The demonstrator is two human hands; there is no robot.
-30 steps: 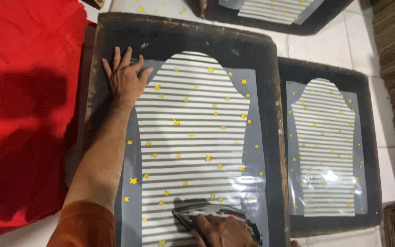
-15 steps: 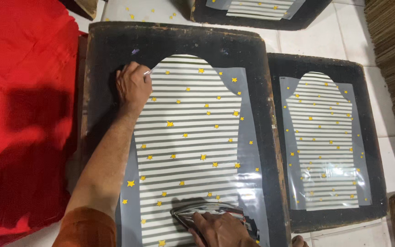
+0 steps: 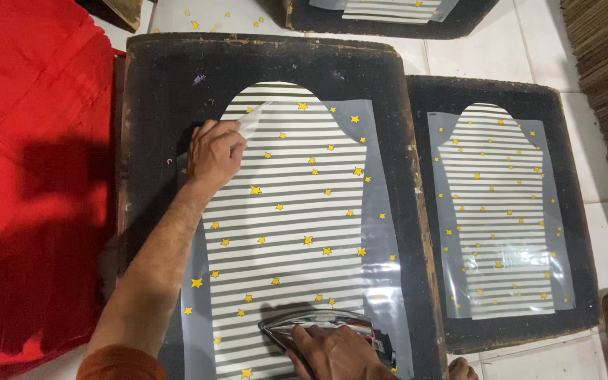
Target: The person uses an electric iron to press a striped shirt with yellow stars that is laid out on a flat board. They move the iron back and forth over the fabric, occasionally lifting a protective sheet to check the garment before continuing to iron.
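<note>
Gleaming film sheet (image 3: 297,211), white stripes, yellow stars, corner lifted

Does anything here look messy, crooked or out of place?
Yes. The left hand is lifting one top corner of the clear striped film, so it curls off the black board. Small yellow stars lie scattered loose on the white floor tiles beyond the board.

left hand (image 3: 214,151) pinching film corner (image 3: 253,121) | right hand (image 3: 336,352) on iron (image 3: 318,325) | striped star sheet (image 3: 297,232), black board (image 3: 163,91)
</note>
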